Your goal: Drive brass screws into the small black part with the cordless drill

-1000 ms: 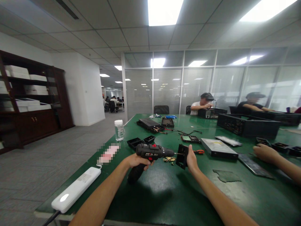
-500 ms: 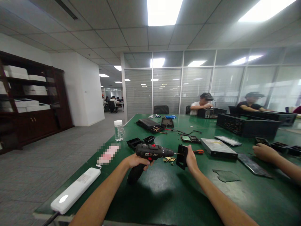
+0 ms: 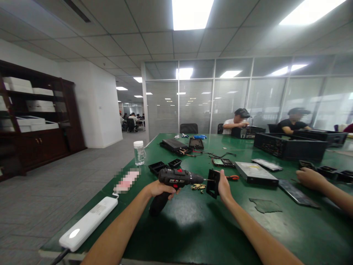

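My left hand (image 3: 162,189) is wrapped round the grip of a black cordless drill (image 3: 176,177), which points right. The drill's thin bit reaches a black rectangular frame part (image 3: 212,184). This part stands upright above the table, gripped at its right side by my right hand (image 3: 224,187). Small brass-coloured pieces (image 3: 198,187) lie on the green table (image 3: 176,239) beneath the bit. An orange-handled tool (image 3: 233,177) lies just beyond my right hand, partly hidden by it.
Black trays (image 3: 158,168), a glass bottle (image 3: 139,152) and a white power strip (image 3: 89,222) lie left. Rightward are a silver drive (image 3: 256,173), a dark panel (image 3: 298,193), open computer cases (image 3: 289,147) and another person's hand (image 3: 310,179). Two people sit across the table.
My hands, the drill and the black part have hardly moved. Across the table at the far right, a person's arms have drawn back a little behind a case.
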`<state>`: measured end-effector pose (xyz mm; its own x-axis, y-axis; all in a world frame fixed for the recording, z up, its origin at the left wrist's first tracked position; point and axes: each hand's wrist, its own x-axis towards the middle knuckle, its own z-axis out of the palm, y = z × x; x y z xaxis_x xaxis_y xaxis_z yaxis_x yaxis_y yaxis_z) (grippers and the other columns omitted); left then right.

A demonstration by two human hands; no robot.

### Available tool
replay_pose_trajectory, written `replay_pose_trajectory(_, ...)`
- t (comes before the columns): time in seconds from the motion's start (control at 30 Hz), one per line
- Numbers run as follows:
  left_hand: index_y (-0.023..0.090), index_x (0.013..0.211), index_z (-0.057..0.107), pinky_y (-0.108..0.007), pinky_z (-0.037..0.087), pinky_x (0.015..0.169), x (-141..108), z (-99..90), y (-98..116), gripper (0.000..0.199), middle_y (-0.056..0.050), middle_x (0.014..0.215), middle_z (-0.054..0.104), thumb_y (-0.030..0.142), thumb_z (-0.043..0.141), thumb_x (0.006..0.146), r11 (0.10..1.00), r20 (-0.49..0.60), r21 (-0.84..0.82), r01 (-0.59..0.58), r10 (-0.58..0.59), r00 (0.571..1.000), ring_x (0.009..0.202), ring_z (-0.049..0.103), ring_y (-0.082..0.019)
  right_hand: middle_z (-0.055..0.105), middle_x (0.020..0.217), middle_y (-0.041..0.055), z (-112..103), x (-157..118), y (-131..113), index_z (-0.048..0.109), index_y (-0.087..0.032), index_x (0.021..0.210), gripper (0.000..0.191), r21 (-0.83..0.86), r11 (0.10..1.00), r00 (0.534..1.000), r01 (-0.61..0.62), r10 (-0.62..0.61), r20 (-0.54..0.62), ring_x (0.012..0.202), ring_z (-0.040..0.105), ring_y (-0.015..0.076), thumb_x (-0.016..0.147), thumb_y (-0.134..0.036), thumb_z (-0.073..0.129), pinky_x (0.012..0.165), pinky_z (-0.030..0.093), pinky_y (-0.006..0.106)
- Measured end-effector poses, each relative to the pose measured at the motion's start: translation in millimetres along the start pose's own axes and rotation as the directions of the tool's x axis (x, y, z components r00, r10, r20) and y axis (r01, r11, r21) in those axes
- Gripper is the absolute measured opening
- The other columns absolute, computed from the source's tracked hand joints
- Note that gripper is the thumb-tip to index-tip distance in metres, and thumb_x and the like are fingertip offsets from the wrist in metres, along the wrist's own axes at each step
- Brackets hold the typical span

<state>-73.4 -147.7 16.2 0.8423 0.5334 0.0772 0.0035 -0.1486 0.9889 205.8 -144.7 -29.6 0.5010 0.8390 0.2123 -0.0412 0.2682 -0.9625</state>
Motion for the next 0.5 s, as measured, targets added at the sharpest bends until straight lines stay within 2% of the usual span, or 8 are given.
replay_pose_trajectory(0.13,0.006,0.087,0.054,-0.022,0.037,0.051,0.1,-0.4,-0.2,0.030,-0.007,0.074,0.052,0.024,0.056,0.063,1.000,0.002,0.005,0.005,-0.005,1.000,0.052,0.046,-0.009,0.056,0.067,0.0011,0.8,-0.1,-1.1,0.057,-0.017,0.084,0.061,0.006,1.000,1.000,-0.005,0.005,-0.002,0.063,0.051,0.0159,0.063,-0.066,0.028,0.058,0.038,0.025)
replay_pose_trajectory(0.37,0.005,0.089,0.054,-0.023,0.038,0.052,0.4,-3.6,-6.0,0.030,-0.007,0.072,0.052,0.022,0.054,0.064,1.000,-0.005,-0.004,0.010,-0.010,1.000,0.052,0.047,-0.010,0.055,0.068,0.0011,-0.2,-0.3,-1.5,0.057,-0.017,0.084,0.058,-0.008,0.999,0.998,0.054,-0.054,0.022,0.065,0.051,0.0157,0.065,-0.064,0.029,0.061,0.038,0.025)
replay_pose_trajectory(0.5,0.006,0.087,0.055,-0.023,0.038,0.052,0.6,-4.2,-5.9,0.028,-0.006,0.072,0.052,0.022,0.054,0.064,1.000,0.004,0.011,0.018,-0.018,1.000,0.052,0.047,-0.010,0.055,0.066,0.0013,-0.6,-0.8,-1.1,0.056,-0.015,0.086,0.060,-0.009,0.999,0.999,0.030,-0.030,0.036,0.061,0.050,0.0156,0.065,-0.065,0.029,0.057,0.038,0.025)
